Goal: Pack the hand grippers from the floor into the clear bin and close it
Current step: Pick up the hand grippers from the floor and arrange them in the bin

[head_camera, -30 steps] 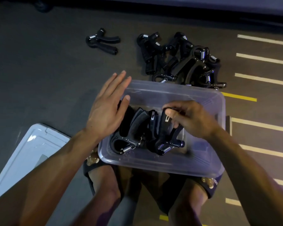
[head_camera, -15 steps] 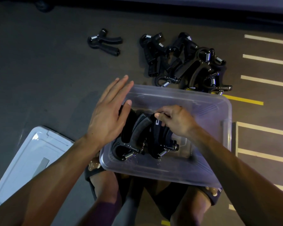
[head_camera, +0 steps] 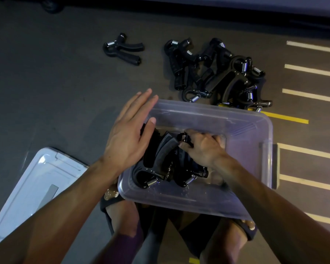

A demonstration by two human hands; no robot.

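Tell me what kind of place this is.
Probably a gym or training floor: dark floor with painted white lines and a yellow line, plus a pile of hand grippers beyond the clear bin.

I see the left hand (head_camera: 129, 134) flat with straight fingers, and the right hand (head_camera: 202, 147) curled, both forearms reaching forward.

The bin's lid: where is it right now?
In the head view the lid lies flat on the floor at lower left, beside the clear bin, under the left forearm.
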